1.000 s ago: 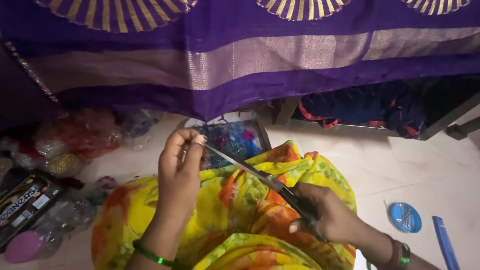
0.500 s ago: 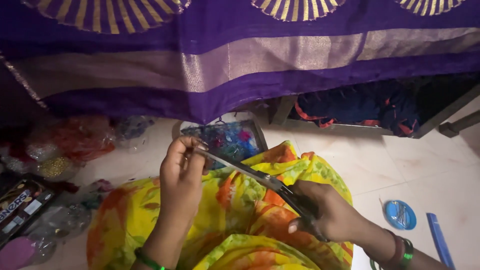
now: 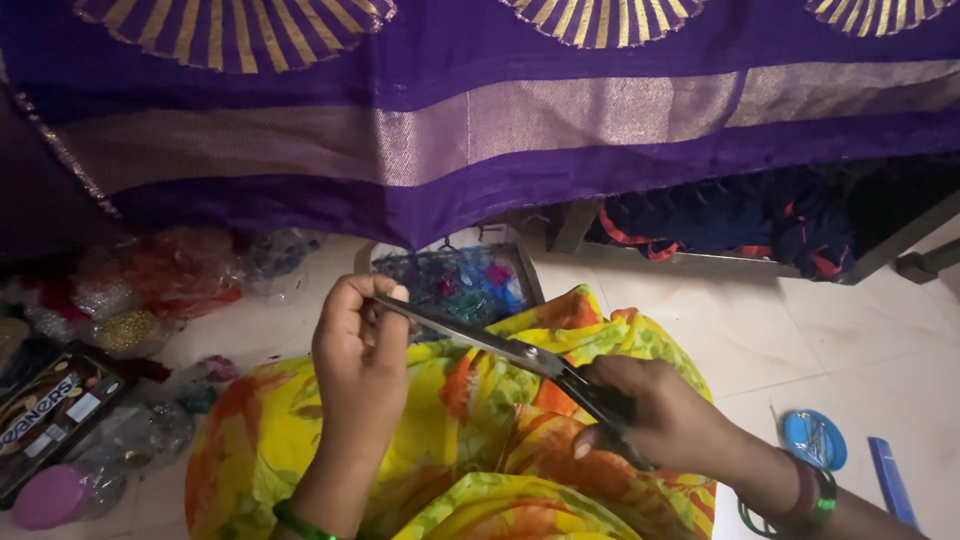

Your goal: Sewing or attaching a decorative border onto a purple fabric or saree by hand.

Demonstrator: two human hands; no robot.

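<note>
From my remote seat, nearest the camera is the lap, draped in yellow floral cloth [image 3: 440,440]. On it, my right hand [image 3: 665,420] has its grip pressed together around the dark handles of the scissors [image 3: 500,345], a green bangle [image 3: 800,500] on that wrist. The long blades run up and left, nearly closed as far as I can see, with their tips meeting my left hand [image 3: 360,345]. That hand is curled shut, fingertips pinching something very small right at the blade tips; I cannot tell what it is, perhaps a thread or a tiny piece of trim. A green band [image 3: 300,520] sits on that wrist too.

I judge this to be the snipping step: the small piece is held steady and the blades are brought onto it. The next move calls for keeping the pinch tight and the blade tips clear of the fingertips, since they are touching or nearly so.

Beyond the hands, a tray of mixed coloured beads [image 3: 470,280] sits on the tiled floor [image 3: 760,330]. To the left lie plastic bags of beads and trim [image 3: 150,280], a dark printed box [image 3: 50,410] and a pink round lid [image 3: 45,495]. To the right are a blue round tin [image 3: 812,438] and a blue comb-like strip [image 3: 892,480]. Farthest off hangs a purple sari with gold border [image 3: 480,130] across the whole view.
</note>
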